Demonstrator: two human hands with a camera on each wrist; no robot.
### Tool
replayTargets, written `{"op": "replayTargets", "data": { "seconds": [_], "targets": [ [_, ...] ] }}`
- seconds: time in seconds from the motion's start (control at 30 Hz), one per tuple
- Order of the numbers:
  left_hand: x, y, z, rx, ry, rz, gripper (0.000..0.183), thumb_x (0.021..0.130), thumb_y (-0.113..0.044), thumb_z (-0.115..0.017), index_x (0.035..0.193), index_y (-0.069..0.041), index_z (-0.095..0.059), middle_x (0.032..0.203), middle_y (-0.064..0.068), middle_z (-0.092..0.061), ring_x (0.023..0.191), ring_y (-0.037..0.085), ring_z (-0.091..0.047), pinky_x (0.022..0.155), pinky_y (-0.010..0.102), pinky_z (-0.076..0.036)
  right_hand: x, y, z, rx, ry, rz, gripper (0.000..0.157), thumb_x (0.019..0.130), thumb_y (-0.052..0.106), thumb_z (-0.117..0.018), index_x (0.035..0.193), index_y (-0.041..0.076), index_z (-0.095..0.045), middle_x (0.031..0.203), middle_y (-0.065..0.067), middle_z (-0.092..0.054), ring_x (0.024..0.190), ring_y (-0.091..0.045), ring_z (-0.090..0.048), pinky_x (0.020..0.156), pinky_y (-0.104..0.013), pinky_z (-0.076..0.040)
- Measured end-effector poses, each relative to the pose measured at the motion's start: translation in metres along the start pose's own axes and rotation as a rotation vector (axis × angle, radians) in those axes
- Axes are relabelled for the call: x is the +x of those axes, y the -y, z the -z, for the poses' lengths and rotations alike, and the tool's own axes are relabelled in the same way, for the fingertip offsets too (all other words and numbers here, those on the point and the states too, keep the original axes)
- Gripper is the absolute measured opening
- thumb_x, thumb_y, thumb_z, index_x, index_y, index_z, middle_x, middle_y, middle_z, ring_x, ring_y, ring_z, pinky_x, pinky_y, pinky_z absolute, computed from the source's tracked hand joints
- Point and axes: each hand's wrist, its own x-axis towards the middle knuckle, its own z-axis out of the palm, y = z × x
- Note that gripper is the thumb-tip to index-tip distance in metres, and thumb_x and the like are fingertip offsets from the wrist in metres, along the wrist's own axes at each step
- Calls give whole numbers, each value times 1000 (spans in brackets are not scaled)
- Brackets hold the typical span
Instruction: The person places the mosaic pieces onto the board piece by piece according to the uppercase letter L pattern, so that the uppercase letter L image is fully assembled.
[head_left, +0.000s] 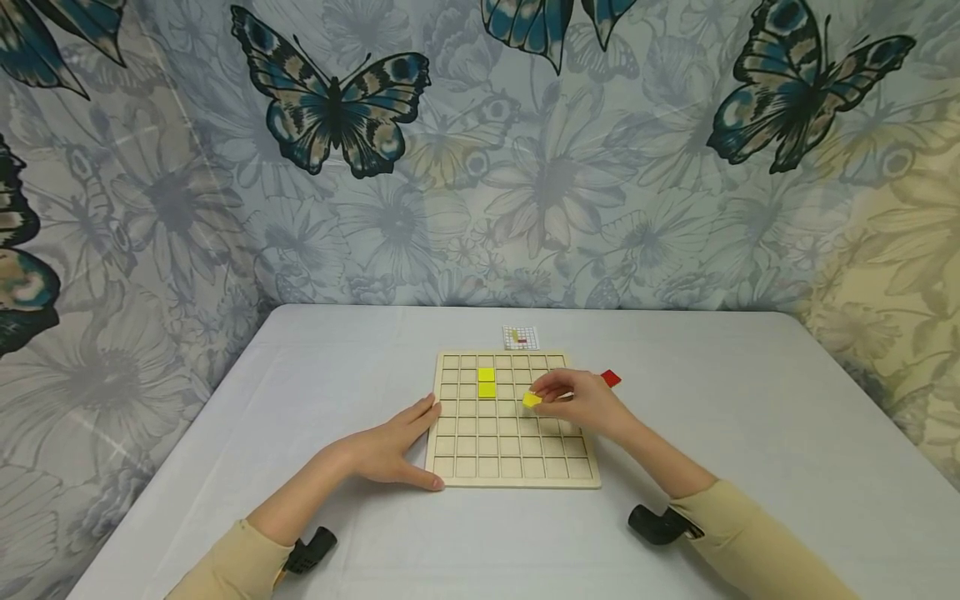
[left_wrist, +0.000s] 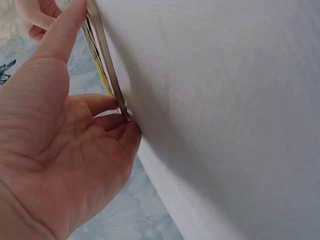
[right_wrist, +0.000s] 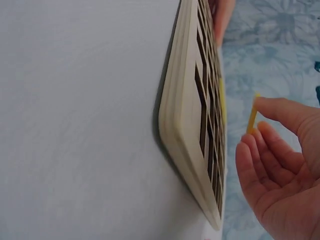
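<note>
A pale wooden grid board (head_left: 465, 468) lies on the table. Two yellow square tiles (head_left: 487, 382) sit in its cells, one above the other, left of the middle in the upper part. My right hand (head_left: 581, 402) pinches another yellow tile (right_wrist: 253, 114) between thumb and fingertips; in the right wrist view the tile is held apart from the board's surface. My left hand (head_left: 390, 446) rests at the board's left edge, fingers stretched and thumb at the near corner. In the left wrist view, fingertips of the left hand (left_wrist: 75, 135) touch the board's side.
Behind the board lies a small card (head_left: 521, 337) printed with a grid and coloured squares. A red piece (head_left: 611, 378) lies right of the board, partly behind my right hand. The white-covered table (head_left: 337, 358) meets a butterfly-patterned cloth backdrop (head_left: 540, 208).
</note>
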Motion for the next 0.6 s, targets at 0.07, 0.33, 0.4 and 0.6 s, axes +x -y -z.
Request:
{"op": "replayTargets", "data": {
  "seconds": [0.07,0.33,0.4,0.6],
  "targets": [
    [0,0,0,-1,-2,0,112,79,-55,-75,157,-5,-11,163,12,2,148,27,-1,116,46,-17,3,3,-4,-7,9,8,25,79,16,-82,101,10,-72,88,3,-67,83,-14,-63,77,-27,-52],
    [0,0,-1,2,-8,2,112,79,-55,-76,157,-5,-13,163,13,1,148,27,-2,116,47,-18,11,6,-19,3,48,67,21,78,14,-82,96,9,-72,85,3,-67,78,-12,-63,74,-24,-53],
    [0,0,-1,2,-8,4,112,79,-55,-76,157,-5,-13,163,13,1,148,27,-2,116,46,-18,12,6,-22,9,59,82,19,79,12,-82,95,10,-72,85,3,-67,78,-12,-63,73,-25,-53],
    [0,0,-1,7,-9,6,112,79,-56,-75,157,-5,-12,163,13,1,148,27,-3,116,47,-18,17,9,-30,-27,92,95,15,80,16,-81,92,14,-72,84,7,-67,77,-12,-61,71,-25,-52]
  ]
}}
